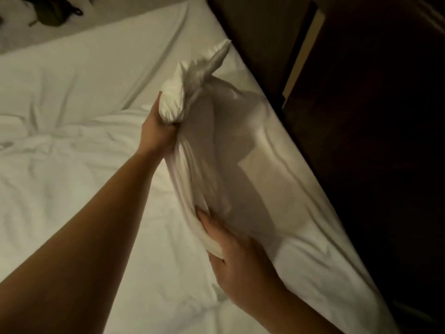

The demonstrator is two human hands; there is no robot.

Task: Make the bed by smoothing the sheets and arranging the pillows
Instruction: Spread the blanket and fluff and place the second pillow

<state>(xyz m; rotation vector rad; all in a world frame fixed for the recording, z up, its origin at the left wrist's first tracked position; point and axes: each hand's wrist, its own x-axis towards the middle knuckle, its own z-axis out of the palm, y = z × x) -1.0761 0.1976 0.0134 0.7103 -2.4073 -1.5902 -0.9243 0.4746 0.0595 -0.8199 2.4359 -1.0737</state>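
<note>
A white pillow (216, 145) in a loose white case is held up on edge above the bed, near the bed's right side. My left hand (156, 133) grips its far end, where the case bunches into a twisted tail. My right hand (240, 266) holds the near end, fingers pressed into the folded fabric. Below lies the white sheet (101, 73), stretched with long creases. A rumpled white duvet (60, 184) covers the near left part of the bed.
A dark wooden headboard or wall panel (361, 116) runs along the bed's right edge, with a pale strip (303, 56) set into it. Beyond the bed's far edge at top left is light carpet with a dark bag (53, 8) on it.
</note>
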